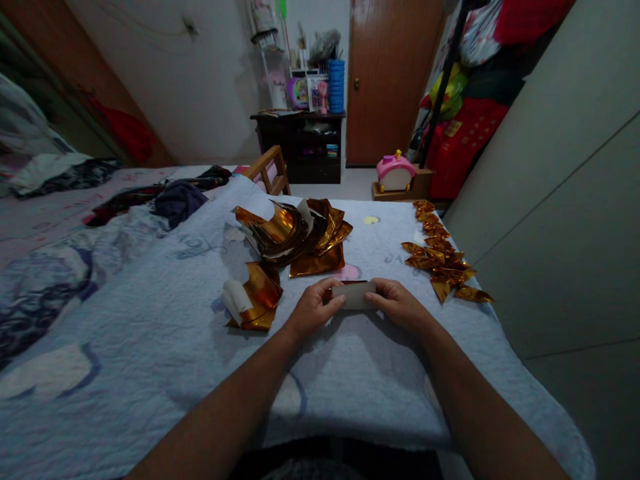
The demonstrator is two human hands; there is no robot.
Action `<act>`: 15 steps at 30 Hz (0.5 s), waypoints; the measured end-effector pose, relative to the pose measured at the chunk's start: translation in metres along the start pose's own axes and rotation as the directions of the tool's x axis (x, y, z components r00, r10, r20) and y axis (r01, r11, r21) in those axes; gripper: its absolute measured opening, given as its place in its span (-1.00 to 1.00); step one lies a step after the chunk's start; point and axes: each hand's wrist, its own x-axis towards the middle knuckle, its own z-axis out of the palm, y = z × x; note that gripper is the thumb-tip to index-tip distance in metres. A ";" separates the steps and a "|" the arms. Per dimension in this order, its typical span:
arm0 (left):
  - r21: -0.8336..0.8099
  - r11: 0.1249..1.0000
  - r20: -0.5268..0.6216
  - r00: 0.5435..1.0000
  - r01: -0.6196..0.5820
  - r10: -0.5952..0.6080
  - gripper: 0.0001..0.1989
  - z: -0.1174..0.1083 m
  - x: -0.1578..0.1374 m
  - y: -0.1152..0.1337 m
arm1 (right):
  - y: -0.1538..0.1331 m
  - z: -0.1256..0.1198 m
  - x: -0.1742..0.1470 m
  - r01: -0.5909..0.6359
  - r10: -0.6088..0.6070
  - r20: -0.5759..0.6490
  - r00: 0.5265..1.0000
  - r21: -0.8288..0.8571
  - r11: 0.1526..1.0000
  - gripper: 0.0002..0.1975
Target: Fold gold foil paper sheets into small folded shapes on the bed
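Between my two hands is a sheet of foil paper (354, 295), rolled or folded into a narrow strip with its dull greyish back toward me. My left hand (316, 305) pinches its left end, thumb on the near face. At the other end my right hand (397, 302) grips it the same way. A sliver of shiny gold-orange shows along the top edge. Left of my hands lies a small curled batch of gold foil sheets (263, 293). Beyond them sits a larger fanned stack of the foil (295, 233). Folded gold foil pieces (445, 263) lie in a heap at the right.
A pale blue patterned quilt (380, 387) covers the surface under my hands. Dark clothes (177, 202) lie at the left. Past the far edge stand a wooden chair (273, 167), a dark cabinet (300, 150) and a pink toy (395, 172). A pale wardrobe panel (560, 220) borders the right.
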 end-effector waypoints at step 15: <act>-0.176 0.984 0.000 1.000 -0.010 0.010 -0.82 0.000 0.003 0.002 | -0.001 0.001 0.002 -0.099 0.083 -0.295 0.952 -0.038 0.994 -0.67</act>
